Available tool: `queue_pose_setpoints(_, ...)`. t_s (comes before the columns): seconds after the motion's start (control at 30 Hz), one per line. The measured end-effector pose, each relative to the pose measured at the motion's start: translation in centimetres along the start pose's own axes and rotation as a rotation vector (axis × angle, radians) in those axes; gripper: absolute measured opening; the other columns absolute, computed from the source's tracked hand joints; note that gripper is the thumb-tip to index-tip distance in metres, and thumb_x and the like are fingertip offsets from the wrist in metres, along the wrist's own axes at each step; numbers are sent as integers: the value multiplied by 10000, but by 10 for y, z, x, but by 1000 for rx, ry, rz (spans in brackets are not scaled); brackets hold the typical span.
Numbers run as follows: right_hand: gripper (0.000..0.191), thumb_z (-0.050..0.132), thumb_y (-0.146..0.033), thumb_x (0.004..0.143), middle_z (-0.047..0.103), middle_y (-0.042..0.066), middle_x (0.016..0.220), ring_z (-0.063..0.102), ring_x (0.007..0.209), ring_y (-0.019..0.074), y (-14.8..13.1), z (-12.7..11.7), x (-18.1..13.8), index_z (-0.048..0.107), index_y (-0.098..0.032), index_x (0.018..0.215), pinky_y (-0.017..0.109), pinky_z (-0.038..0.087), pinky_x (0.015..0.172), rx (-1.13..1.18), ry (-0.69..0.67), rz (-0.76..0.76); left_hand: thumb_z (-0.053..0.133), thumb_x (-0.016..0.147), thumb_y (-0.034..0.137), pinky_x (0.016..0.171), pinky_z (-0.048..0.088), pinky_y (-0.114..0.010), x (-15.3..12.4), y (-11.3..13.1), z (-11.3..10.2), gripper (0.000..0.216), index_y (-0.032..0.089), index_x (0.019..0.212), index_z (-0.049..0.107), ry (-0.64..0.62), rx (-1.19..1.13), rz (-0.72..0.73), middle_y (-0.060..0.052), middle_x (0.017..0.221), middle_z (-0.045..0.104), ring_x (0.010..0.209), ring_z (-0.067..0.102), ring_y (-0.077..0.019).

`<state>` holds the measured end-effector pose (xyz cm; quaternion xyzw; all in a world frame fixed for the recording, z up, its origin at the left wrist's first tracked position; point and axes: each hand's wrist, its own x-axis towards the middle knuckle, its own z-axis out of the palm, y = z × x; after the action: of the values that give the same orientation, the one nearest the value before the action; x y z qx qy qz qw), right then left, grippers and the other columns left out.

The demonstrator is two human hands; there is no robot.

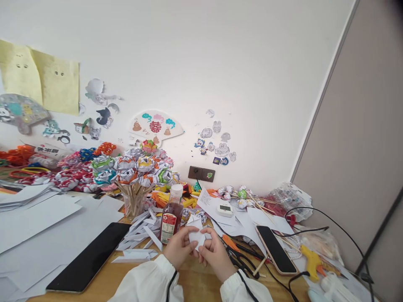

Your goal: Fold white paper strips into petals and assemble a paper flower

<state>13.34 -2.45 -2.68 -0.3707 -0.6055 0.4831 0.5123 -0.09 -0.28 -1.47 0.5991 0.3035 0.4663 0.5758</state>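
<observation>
My left hand [179, 247] and my right hand [215, 253] meet low in the middle of the view, over the wooden desk [195, 285]. Both pinch a small folded piece of white paper [197, 238] between their fingertips. White sleeves cover both wrists. A bottle of red drink [171, 218] with a white cap stands just behind my left hand. A pile of folded white paper strips [140, 237] lies to the left of it.
A dark tablet [90, 258] lies left on white sheets. A phone [276, 249], scissors [241, 256], a yellow glue gun [311, 258] and cables lie to the right. Paper roses on sticks [135, 167] stand in a cup behind; stickers and a socket [201, 173] mark the wall.
</observation>
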Motion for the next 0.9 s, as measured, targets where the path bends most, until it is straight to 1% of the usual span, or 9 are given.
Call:
queue_pose_setpoints(0.17, 525, 508, -232, 695, 492, -90, 448, 376, 355, 64, -4, -9, 3, 230, -163, 1134, 161, 273, 362, -73, 118, -27, 588, 597, 320, 580, 463, -293, 1, 1, -3, 341, 169, 872, 456, 14, 44, 53, -31, 827, 560, 567, 578, -129)
queue_pose_setpoints(0.23, 539, 500, -238, 698, 491, -88, 448, 370, 353, 65, -5, -14, 5, 221, -153, 1152, 164, 271, 363, -100, 133, -27, 559, 623, 341, 586, 466, -287, 3, 1, -6, 322, 173, 873, 447, 64, 95, 85, -39, 841, 556, 596, 577, -133)
queue_pose_setpoints(0.3, 429, 488, -239, 699, 483, -85, 441, 371, 356, 64, -4, -18, 6, 322, -148, 1084, 166, 274, 371, -149, 111, -12, 506, 658, 391, 548, 467, -279, 4, 0, -8, 331, 183, 899, 414, 139, 133, 88, -39, 821, 556, 603, 578, -145)
queue_pose_setpoints(0.4, 206, 459, -225, 702, 443, -87, 409, 352, 344, 56, -1, -24, 6, 473, -149, 894, 163, 252, 363, -250, 27, 28, 416, 701, 448, 499, 458, -274, 5, -1, -11, 383, 181, 972, 380, 210, 202, 51, -66, 860, 560, 633, 589, -172)
queue_pose_setpoints(0.5, 135, 443, -214, 700, 377, -100, 379, 333, 324, 54, -2, -28, 5, 518, -155, 794, 165, 237, 351, -333, -22, 58, 410, 711, 436, 589, 459, -269, 4, -3, -11, 400, 162, 1002, 412, 217, 255, 87, -91, 928, 564, 777, 577, -188)
queue_pose_setpoints(0.57, 101, 450, -217, 692, 343, -104, 375, 335, 323, 56, -3, -30, 5, 519, -159, 737, 166, 233, 348, -383, -35, 68, 435, 699, 429, 553, 454, -258, 4, -5, -11, 397, 159, 990, 425, 183, 245, 95, -68, 842, 584, 737, 575, -182)
queue_pose_setpoints(0.7, 63, 475, -211, 681, 313, -103, 395, 312, 341, 48, -3, -35, 6, 515, -165, 694, 162, 215, 350, -450, -34, 57, 490, 656, 443, 400, 403, -230, 6, -11, -10, 339, 153, 830, 469, 78, 203, 38, 22, 577, 539, 455, 510, -120)
queue_pose_setpoints(0.77, 79, 483, -233, 687, 319, -103, 404, 307, 341, 45, 0, -38, 7, 513, -165, 716, 157, 219, 345, -429, -3, 45, 524, 620, 458, 403, 411, -233, 7, -11, -10, 338, 154, 756, 469, 85, 184, 11, 39, 538, 528, 416, 494, -104)
queue_pose_setpoints(0.9, 183, 479, -343, 715, 355, -102, 387, 320, 300, 46, 9, -44, 9, 504, -168, 761, 149, 232, 304, -366, 31, 33, 573, 543, 499, 408, 431, -245, 6, -5, -8, 393, 167, 716, 453, 127, 97, -57, 60, 486, 525, 395, 505, -108)
